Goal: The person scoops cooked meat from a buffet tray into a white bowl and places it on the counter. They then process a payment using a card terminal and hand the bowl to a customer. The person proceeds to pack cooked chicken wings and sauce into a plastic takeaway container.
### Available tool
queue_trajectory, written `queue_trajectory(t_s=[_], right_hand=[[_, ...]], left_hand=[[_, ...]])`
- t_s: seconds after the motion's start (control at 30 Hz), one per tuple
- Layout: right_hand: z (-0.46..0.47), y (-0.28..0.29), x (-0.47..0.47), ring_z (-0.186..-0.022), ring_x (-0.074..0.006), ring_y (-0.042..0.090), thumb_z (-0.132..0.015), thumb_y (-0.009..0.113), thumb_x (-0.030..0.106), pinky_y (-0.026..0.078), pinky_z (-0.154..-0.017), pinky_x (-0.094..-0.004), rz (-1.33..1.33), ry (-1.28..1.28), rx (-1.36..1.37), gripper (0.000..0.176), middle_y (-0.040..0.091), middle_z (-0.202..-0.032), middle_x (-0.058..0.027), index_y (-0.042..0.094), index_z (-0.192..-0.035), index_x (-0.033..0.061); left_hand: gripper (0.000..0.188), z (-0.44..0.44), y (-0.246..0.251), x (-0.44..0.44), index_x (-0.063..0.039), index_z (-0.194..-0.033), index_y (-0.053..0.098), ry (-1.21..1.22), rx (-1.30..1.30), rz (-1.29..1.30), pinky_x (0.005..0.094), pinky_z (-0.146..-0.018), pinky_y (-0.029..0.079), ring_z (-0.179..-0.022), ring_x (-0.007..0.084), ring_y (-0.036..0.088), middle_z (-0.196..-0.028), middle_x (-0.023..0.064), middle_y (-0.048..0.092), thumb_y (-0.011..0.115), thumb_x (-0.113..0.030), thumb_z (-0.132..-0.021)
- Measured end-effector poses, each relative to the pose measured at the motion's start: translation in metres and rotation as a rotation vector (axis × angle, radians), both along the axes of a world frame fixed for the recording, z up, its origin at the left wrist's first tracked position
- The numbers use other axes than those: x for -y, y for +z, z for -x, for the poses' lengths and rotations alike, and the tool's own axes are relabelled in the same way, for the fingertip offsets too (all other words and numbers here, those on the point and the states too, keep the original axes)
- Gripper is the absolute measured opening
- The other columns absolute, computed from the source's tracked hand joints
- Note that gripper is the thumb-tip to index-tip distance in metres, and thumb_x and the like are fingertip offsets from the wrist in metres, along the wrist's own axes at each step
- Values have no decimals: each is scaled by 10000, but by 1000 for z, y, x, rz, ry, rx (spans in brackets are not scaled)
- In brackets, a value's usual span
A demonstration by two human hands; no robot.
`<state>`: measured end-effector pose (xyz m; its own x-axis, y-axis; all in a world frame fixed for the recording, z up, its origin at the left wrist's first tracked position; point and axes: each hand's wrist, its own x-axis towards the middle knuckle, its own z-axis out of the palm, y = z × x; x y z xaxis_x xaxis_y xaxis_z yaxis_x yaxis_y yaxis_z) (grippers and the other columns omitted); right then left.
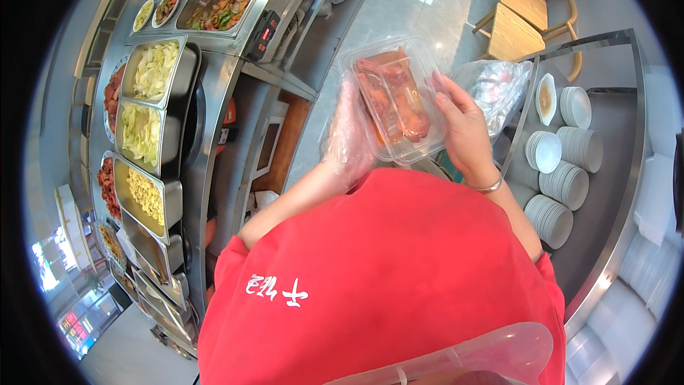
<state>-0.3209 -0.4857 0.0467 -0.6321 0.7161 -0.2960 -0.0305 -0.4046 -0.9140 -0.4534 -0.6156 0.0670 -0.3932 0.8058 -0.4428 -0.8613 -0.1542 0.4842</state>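
Note:
A clear plastic takeaway box [393,97] is held up in front of my chest, with reddish-brown cooked meat pieces [416,123], apparently chicken, inside. A clear lid seems to lie over it, though its edges blend with the box. My left hand [350,128], in a clear disposable glove, supports the box's left side; its fingers are partly hidden. On the opposite side, my bare right hand [460,120] grips the rim between thumb and fingers. A metal bangle [487,186] circles the right wrist.
Along the left runs a steel counter [227,72] with food pans, including cut cabbage [155,69] and yellow noodle-like pieces [145,195]. A digital controller [263,36] sits on its edge. At right, a steel shelf [601,224] carries stacked plates [565,184] beside a plastic bag [494,91].

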Motion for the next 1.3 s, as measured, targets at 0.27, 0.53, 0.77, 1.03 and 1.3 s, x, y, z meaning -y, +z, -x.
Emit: queue_trajectory(t_s=[0.27, 0.53, 0.77, 1.03, 1.3], right_hand=[[6, -8, 16, -989, -85, 592, -1029, 581, 192, 505, -832, -254, -25, 45, 106, 401, 654, -1194, -64, 573, -1374, -13], [-19, -5, -3, -782, -101, 613, -1037, 567, 380, 518, -729, -278, -346, 278, 558, 445, 689, -930, -41, 672, -1156, -35], [-21, -6, 3, -901, -155, 665, -1047, 534, 425, 531, -814, -291, 282, -11, 75, 511, 698, -1044, -74, 635, -1213, -48], [-41, -28, 1, -866, -88, 596, -1049, 544, 397, 492, -754, -262, -40, -256, 121, 493, 686, -957, -57, 680, -1126, -70], [-68, -37, -22, -750, -82, 514, -1045, 549, 379, 446, -678, -257, -135, -134, 220, 473, 634, -847, -19, 675, -1008, -76]], left_hand=[[728, -4, -12, 0, -56, -1504, 353, -131, -164, 282, 422, -958, 496, -1191, 245, 561, -1382, 102, 476, 397, -609, -1032], [676, 8, -21, -13, -29, -1355, 548, -147, -304, 333, 401, -961, 471, -1092, 240, 603, -1189, 108, 592, 482, -605, -1006], [540, 44, -44, -40, -25, -1316, 560, -58, -737, 310, 366, -945, 471, -1044, 198, 591, -1182, 119, 646, 374, -477, -1085], [574, 6, -44, -47, -35, -1427, 522, -91, -534, 342, 349, -909, 528, -1109, 204, 628, -1224, 126, 666, 370, -471, -1086], [428, 38, -11, -95, -28, -1257, 651, -676, -892, 225, 270, -624, 430, -693, 102, 529, -892, 19, 673, 478, -371, -1067]])
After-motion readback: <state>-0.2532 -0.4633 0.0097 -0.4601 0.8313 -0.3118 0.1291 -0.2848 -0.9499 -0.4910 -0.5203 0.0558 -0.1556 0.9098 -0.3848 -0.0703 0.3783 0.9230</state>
